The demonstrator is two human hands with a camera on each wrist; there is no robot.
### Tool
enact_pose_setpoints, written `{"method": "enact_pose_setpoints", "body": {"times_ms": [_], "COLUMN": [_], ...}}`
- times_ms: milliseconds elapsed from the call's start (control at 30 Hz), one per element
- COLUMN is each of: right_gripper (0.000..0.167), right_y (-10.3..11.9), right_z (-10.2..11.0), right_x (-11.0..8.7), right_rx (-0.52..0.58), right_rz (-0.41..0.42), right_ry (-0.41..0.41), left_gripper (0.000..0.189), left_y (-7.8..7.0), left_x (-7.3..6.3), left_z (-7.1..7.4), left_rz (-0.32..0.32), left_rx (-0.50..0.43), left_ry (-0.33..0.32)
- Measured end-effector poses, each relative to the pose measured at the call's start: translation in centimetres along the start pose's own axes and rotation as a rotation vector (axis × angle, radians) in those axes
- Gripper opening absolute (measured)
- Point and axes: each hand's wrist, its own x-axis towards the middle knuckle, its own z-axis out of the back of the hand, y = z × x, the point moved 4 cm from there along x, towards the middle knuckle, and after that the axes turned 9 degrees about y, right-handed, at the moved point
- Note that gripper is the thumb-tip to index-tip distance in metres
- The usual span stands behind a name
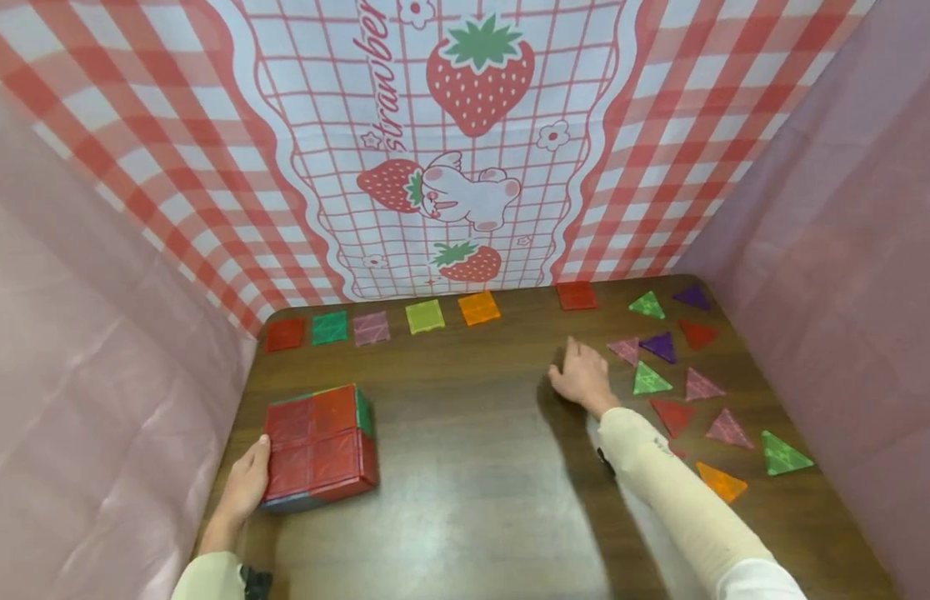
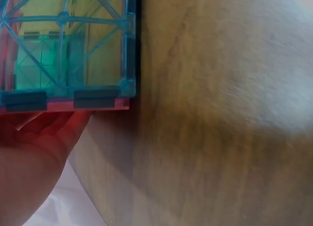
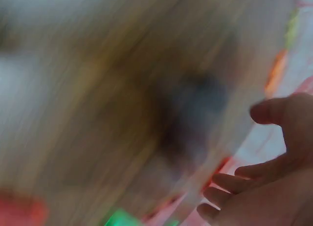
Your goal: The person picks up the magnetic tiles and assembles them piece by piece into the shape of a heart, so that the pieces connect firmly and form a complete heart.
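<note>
A box built of translucent magnetic tiles [image 1: 315, 450] stands on the left of the table, its top red and its sides green, red and blue. My left hand [image 1: 245, 481] touches its left side, thumb up at the top edge. In the left wrist view, the fingers [image 2: 54, 130] lie along a pink wall next to a blue tile [image 2: 63, 50]. Over the right half of the table, my right hand [image 1: 582, 377] reaches forward with a shadow beside it and nothing in its grasp. Its fingers are spread and loosely bent in the right wrist view.
Square tiles line the back edge, including a green one [image 1: 330, 327], an orange one [image 1: 479, 308] and a red one [image 1: 577, 296]. Several triangle tiles, among them a purple one [image 1: 659, 347], lie scattered on the right. Cloth walls [image 1: 832, 250] surround the table [image 1: 450, 467].
</note>
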Motion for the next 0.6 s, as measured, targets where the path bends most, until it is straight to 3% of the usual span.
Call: {"method": "enact_pose_setpoints", "body": {"times_ms": [133,267,333,500,600], "right_gripper": [0.081,0.07,0.06,0.043,0.042], "right_y": [-5.3,-7.3,-7.2,-4.8,-3.0], "right_z": [1.2,1.5,1.3,0.2,-1.0], "right_x": [0.2,-0.3,-0.5,-0.9,-1.7], "right_rx": [-0.123,-0.116,-0.118,-0.16,-0.164], "right_rz": [-0.147,-0.181,-0.134,0.139,0.278], "right_ry": [0.056,0.041,0.019,-0.067,-0.094], "left_gripper": [0.073,0.072,0.071,0.069,0.065], "left_y": [-0.1,-0.3,-0.5,-1.0,-2.4], "left_x": [0.1,0.2,0.4,0.7,0.2], "left_z": [0.5,0.6,0.5,0.6,0.5], "left_rz": [-0.007,-0.009,-0.015,0.001,-0.018], "left_rx": [0.032,0.071,0.095,0.156,0.234], "left_ry": [-0.004,0.006,0.004,0.008,-0.021]}}
